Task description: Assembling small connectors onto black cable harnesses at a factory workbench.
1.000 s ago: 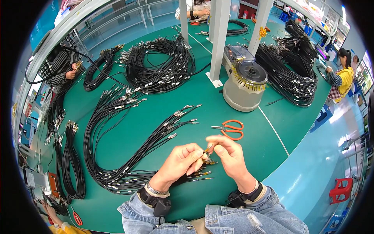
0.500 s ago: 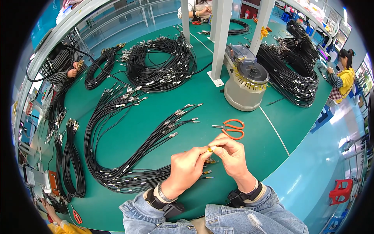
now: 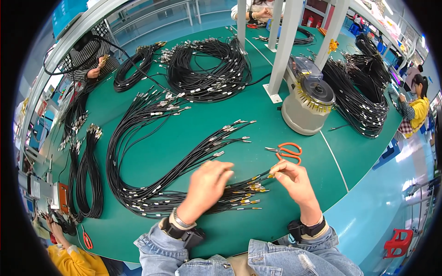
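My right hand [image 3: 294, 184] pinches the end of one black cable [image 3: 261, 176] between thumb and fingertips. That cable runs left into a bundle of black cables [image 3: 120, 184], curved in a big bend on the green table. Several of its ends [image 3: 251, 189] fan out between my hands, some with yellow pieces and metal tips. My left hand [image 3: 206, 186] hovers over the bundle, its fingers stretched toward the right and slightly blurred; nothing shows in it. Orange-handled scissors [image 3: 287, 152] lie just beyond my right hand.
A grey round machine with a dark disc on top [image 3: 307, 108] stands at the back, next to white metal posts [image 3: 281, 55]. Coiled black cables [image 3: 207, 69] lie at the back left and right [image 3: 363, 92]. Other people sit round the green table [image 3: 156, 158]. A red stool [image 3: 398, 243] stands at right.
My hands were together at a small yellow-and-white piece and are now apart. The left has drawn left, while the right has moved right with the cable end. The view has also shifted.
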{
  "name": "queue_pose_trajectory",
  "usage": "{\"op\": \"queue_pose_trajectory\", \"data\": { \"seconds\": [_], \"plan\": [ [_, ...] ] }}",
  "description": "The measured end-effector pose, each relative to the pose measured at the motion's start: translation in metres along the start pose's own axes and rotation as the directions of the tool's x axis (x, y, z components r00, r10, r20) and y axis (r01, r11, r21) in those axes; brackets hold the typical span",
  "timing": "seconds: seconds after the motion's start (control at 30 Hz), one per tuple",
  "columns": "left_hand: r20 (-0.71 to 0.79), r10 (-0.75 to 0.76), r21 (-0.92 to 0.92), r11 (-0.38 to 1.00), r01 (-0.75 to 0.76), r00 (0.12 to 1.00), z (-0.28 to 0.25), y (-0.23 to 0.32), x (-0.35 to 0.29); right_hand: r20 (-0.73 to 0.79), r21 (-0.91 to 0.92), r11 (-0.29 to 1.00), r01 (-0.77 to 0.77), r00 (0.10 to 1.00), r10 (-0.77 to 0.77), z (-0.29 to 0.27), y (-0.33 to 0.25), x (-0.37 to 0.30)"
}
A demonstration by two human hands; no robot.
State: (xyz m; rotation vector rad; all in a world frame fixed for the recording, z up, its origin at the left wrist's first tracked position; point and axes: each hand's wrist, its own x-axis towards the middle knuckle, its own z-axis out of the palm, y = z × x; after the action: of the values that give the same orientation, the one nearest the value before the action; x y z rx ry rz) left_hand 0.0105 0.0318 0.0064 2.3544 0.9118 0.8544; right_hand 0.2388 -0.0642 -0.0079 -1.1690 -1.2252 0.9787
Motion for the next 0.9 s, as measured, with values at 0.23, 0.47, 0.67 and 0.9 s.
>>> {"op": "queue_pose_trajectory", "data": {
  "seconds": [0.23,0.47,0.67,0.9],
  "plan": [
    [-0.063,-0.075,0.377,0.922,0.094,0.995,-0.002,-0.063,-0.009,-0.124,-0.226,0.943,-0.243,0.968,0.22,-0.01,0.0,0.0],
    [-0.064,-0.052,0.222,0.973,0.065,0.997,-0.002,-0.067,-0.014,-0.029,-0.323,0.946,-0.036,0.999,0.028,-0.003,-0.02,0.012],
    [0.042,-0.326,-0.26,0.909,0.325,0.945,-0.014,-0.046,-0.021,-0.102,-0.292,0.949,-0.123,0.99,0.097,-0.015,-0.036,0.027],
    [-0.085,-0.171,-0.28,0.95,0.141,0.982,-0.008,-0.036,-0.023,-0.153,-0.14,0.972,-0.191,0.974,0.169,-0.011,-0.034,0.038]
  ]
}}
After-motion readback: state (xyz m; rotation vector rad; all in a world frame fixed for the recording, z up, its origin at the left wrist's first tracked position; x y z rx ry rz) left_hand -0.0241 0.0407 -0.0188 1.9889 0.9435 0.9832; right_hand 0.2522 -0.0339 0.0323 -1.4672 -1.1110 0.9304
